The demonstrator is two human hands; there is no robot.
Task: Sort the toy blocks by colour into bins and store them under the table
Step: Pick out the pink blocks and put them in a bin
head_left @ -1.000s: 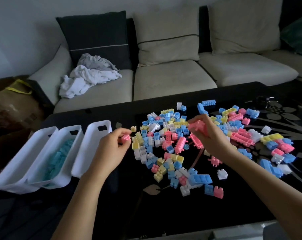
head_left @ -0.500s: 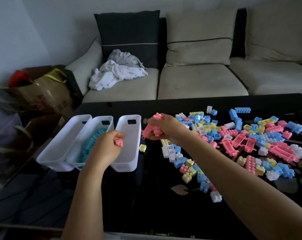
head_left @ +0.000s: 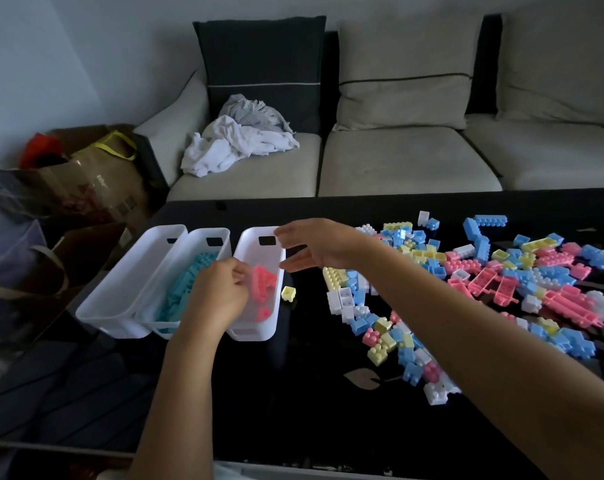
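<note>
Grip, right: the right hand [head_left: 314,244] hovers over the far end of the right bin [head_left: 252,332], fingers straight and spread apart, holding nothing.
Grip, left: the left hand [head_left: 221,292] hangs over the wall shared by the right bin and the middle bin [head_left: 198,249], fingers curled toward the pink blocks [head_left: 264,282]; whether they pinch one I cannot tell.
Pink blocks: a small heap inside the right bin, just beside the left fingertips.
Blue blocks: the blue blocks [head_left: 182,289] lie along the middle bin.
Left bin: the left bin [head_left: 120,296] sits side by side with the middle one; all three bins are white and stand at the left end of the surface [head_left: 293,410].
Yellow block: one yellow block [head_left: 288,293] lies on the surface just beside the right bin's outer wall.
Unsorted pile: the mixed pile [head_left: 466,268] of pink, blue, yellow and white blocks spreads over the right half of the surface.
Surface: black and glossy.
Beyond: a sofa [head_left: 407,161] with crumpled clothes [head_left: 238,147]; a paper bag [head_left: 96,174] at the left.
</note>
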